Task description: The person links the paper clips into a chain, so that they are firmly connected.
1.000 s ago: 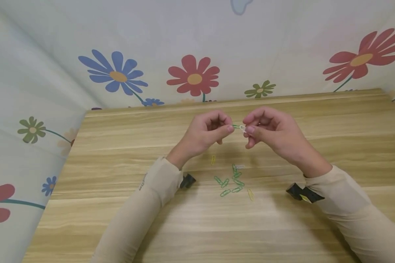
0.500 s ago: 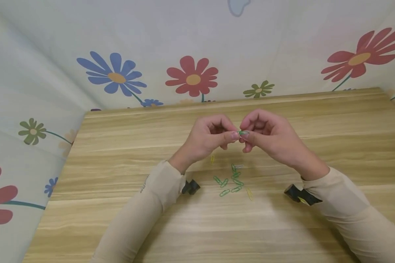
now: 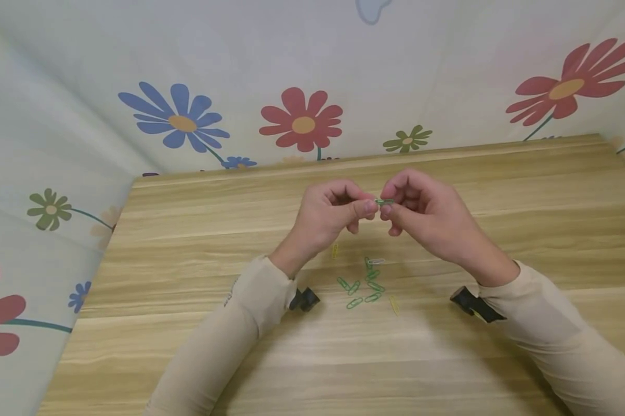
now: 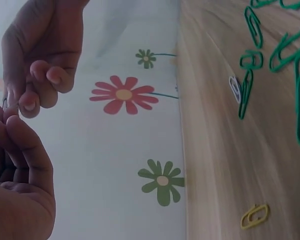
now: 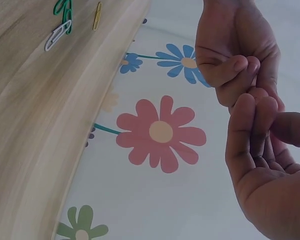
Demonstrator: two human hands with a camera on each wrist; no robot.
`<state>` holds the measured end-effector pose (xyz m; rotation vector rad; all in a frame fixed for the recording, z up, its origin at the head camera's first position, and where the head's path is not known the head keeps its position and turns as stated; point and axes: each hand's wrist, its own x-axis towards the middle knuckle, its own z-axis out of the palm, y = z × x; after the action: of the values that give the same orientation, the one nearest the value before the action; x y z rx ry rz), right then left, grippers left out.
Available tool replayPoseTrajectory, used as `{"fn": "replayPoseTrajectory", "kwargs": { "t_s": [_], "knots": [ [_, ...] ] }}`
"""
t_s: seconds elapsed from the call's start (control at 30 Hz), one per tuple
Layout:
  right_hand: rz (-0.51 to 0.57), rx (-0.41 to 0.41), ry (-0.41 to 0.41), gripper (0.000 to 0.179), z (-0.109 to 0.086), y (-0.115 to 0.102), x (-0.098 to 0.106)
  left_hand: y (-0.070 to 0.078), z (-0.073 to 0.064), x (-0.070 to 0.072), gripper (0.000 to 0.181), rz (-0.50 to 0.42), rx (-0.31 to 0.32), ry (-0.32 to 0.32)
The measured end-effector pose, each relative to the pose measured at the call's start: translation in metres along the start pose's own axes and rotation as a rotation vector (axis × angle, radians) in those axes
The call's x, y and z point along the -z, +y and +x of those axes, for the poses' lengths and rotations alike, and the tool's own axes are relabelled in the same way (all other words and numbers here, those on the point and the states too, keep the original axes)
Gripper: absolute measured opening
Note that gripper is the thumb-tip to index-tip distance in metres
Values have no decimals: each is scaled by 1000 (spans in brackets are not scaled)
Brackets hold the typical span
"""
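Fingertips closed up: green clip (image 3: 385,202) now bridges both hands, up off the table, past the far side of the pile (image 3: 376,287).
1 s ago there was a gap, green on the left, a white clip on the right; white one's now lost among the fingers, so the two clips meet but can't tell if hooked. Left hand (image 3: 325,211): thumb and fingertip pinched tight on green's left end. Right hand (image 3: 432,214): same pinch at its right end, other fingers loosely bent. Head cam has green's color; left wrist gets only a thin sliver, right wrist none, fingers block it. Wrist cams do show the loose white clip (image 5: 58,35) overlapping green at the pile's far end.
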<state>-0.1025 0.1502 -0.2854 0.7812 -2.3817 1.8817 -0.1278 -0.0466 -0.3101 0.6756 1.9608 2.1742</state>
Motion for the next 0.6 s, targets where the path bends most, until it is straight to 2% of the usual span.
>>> {"fn": "replayPoseTrajectory", "kwargs": {
  "t_s": [0.23, 0.4, 0.5, 0.6],
  "knots": [
    [-29, -15, 1, 7, 0, 0, -2, -1, 0, -1, 4, -92, -2, -19],
    [-152, -49, 11, 8, -2, -2, 0, -3, 1, 1, 9, -106, -34, -19],
    [-216, -32, 27, 9, -4, -4, 1, -4, 1, 3, 11, -101, -57, -23],
    [-228, 15, 55, 8, -4, -4, 3, -6, 1, 4, 8, -73, -76, -39]
  ]
}}
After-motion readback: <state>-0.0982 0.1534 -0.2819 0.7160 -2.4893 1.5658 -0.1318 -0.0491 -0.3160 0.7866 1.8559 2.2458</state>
